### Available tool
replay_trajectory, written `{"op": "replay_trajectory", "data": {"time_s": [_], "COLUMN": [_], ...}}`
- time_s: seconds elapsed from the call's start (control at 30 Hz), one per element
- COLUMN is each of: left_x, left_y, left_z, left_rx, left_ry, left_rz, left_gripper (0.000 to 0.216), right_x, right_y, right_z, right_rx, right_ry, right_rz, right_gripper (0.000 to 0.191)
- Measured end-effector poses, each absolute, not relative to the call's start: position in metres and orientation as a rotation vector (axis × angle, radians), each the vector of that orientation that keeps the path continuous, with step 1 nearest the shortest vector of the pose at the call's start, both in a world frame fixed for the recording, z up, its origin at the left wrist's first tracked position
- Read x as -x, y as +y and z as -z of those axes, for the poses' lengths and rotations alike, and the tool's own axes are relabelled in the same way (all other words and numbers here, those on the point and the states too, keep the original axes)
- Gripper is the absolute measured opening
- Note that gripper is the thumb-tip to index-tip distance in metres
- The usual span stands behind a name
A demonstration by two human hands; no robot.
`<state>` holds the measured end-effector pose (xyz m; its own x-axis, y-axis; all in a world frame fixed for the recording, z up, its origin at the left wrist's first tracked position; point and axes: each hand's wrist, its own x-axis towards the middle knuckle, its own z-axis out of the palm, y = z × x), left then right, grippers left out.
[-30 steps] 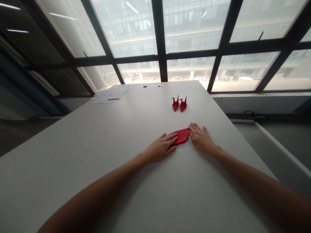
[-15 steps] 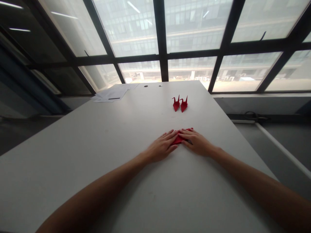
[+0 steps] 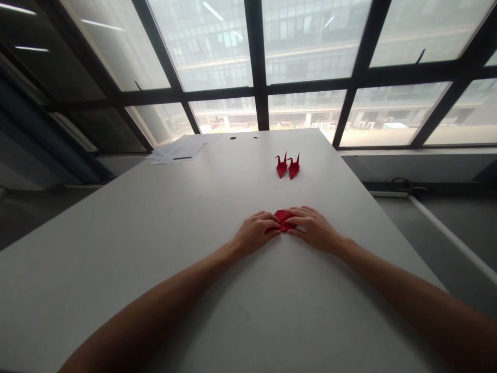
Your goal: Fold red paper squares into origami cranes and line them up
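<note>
A piece of folded red paper [image 3: 283, 218] lies on the white table between my hands, partly covered by fingers. My left hand [image 3: 257, 231] is closed around its left edge, with the fingers curled and the thumb near the table. Over the right part, my right hand [image 3: 315, 228] pinches the paper with its fingers and thumb. The exact folds under the fingertips are hidden. Beyond my hands, two red origami cranes stand side by side, a left crane [image 3: 281, 168] and a right crane [image 3: 294, 169].
The white table [image 3: 155, 223] reaches toward tall windows. White paper sheets [image 3: 174, 149] with a dark pen-like stick [image 3: 182, 158] lie at its far left. A small dark round spot [image 3: 233, 138] shows near the far edge. Beyond the right edge, a cable [image 3: 411, 185] lies low.
My left fingers went from flat on the paper to curled at its left edge. The paper now looks more compact, with its upper part showing between the hands.
</note>
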<state>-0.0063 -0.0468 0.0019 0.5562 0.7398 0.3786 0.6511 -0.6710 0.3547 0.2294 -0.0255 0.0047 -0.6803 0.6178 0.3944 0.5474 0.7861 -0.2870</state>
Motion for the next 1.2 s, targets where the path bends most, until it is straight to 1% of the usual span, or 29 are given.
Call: {"op": "replay_trajectory", "data": {"time_s": [0.37,0.53,0.77,0.93,1.07,1.2], "left_x": [0.006,0.005,0.005,0.006,0.006,0.005], "left_y": [-0.046,-0.047,-0.045,-0.045,-0.046,-0.047], "left_z": [-0.002,-0.003,-0.002,-0.001,-0.001,-0.002], "left_rx": [-2.565,-2.547,-2.538,-2.563,-2.580,-2.589], "left_ry": [1.189,1.218,1.272,1.234,1.217,1.201], "left_rz": [-0.779,-0.777,-0.781,-0.777,-0.784,-0.780], "left_gripper": [0.015,0.015,0.020,0.024,0.027,0.031], "right_x": [-0.233,-0.233,-0.225,-0.222,-0.222,-0.223], "right_y": [-0.019,-0.018,-0.011,-0.011,-0.020,-0.028], "right_z": [-0.001,0.001,0.007,0.004,0.001,0.002], "right_rx": [0.843,0.845,0.993,0.980,0.885,0.855], "right_ry": [-2.444,-2.429,-2.335,-2.348,-2.448,-2.638], "right_rz": [-0.311,-0.341,-0.324,-0.275,-0.277,-0.301], "right_gripper": [0.020,0.024,0.024,0.030,0.042,0.050]}}
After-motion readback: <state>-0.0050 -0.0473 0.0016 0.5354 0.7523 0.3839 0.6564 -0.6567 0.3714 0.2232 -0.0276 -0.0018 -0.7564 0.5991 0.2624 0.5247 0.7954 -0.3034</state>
